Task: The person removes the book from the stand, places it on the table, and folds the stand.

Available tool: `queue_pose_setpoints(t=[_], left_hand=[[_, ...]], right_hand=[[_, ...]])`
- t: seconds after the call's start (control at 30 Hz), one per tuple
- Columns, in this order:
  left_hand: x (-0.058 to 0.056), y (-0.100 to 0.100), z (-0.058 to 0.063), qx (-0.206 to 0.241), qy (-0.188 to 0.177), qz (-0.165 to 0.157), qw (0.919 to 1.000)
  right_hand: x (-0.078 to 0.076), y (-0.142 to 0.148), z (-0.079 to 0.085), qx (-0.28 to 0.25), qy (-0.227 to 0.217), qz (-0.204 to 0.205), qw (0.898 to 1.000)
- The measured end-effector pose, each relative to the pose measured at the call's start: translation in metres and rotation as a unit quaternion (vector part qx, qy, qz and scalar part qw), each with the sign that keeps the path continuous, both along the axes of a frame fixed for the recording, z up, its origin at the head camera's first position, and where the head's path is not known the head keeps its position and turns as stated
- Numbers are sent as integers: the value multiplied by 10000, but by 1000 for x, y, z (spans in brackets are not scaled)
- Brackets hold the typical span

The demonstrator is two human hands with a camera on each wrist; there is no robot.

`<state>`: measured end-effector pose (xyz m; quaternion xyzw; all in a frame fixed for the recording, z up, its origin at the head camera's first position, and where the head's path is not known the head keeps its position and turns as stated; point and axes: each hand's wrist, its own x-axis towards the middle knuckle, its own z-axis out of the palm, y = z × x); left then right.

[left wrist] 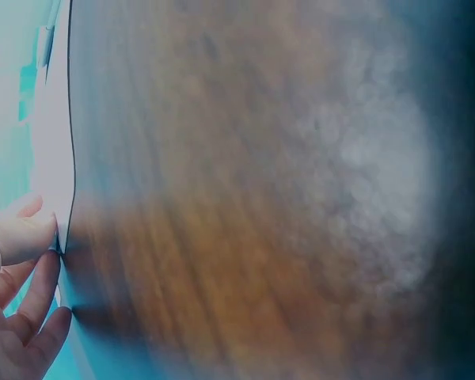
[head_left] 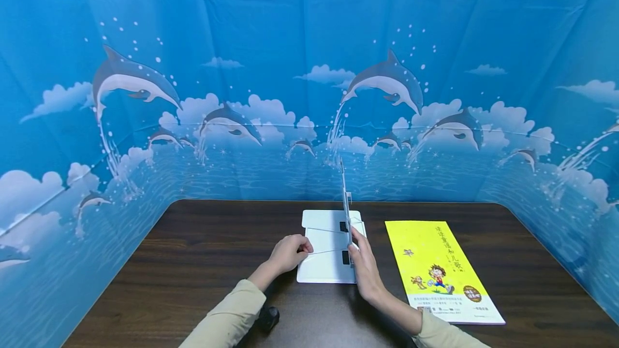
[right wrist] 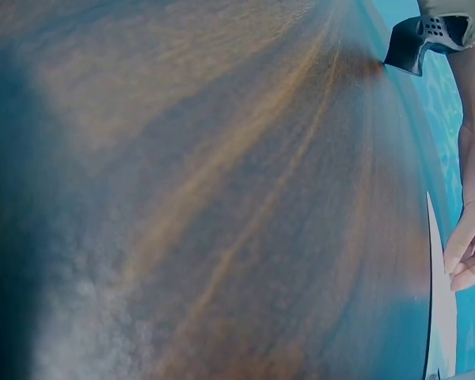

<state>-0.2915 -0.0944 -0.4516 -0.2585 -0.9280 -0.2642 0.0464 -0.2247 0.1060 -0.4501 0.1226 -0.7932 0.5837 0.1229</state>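
Fingers of the left hand [head_left: 289,252] pinch the left edge of the white stand [head_left: 321,268], lower centre of the frame; those of the right hand [head_left: 366,270], fairly straight, touch its upright panel [head_left: 346,214]. At lower right, a yellow book [head_left: 420,262] lies on the table [head_left: 208,251].

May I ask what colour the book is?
The book is yellow, with a white bottom strip, clearest in the head view.

Dark wooden table [head_left: 193,251] under white stand [head_left: 323,268], yellow book [head_left: 442,262]
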Motion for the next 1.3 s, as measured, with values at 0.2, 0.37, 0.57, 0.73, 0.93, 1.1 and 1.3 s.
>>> queue_pose_setpoints(t=[0.2,0.37,0.57,0.73,0.93,1.1,1.3], left_hand=[[-1,-1,-1,117,-30,-111,9999],[-1,-6,3,271,-353,-365,9983],[1,-13,16,600,-677,-453,9949],[11,-13,37,1432,-644,-354,9870],[24,-7,68,2378,-548,-275,9694],[32,-3,86,2998,-737,-426,9502],[41,-3,91,3223,-1219,-523,9373]], right_hand=[[1,-1,0,-44,26,26,10000],[0,-2,-1,-27,114,23,9999],[0,-5,-1,-18,179,-57,9998],[2,-8,0,-8,66,-145,9999],[1,-14,-1,134,13,-239,9996],[1,-20,-2,339,189,-376,9985],[0,-25,-2,462,297,-474,9974]])
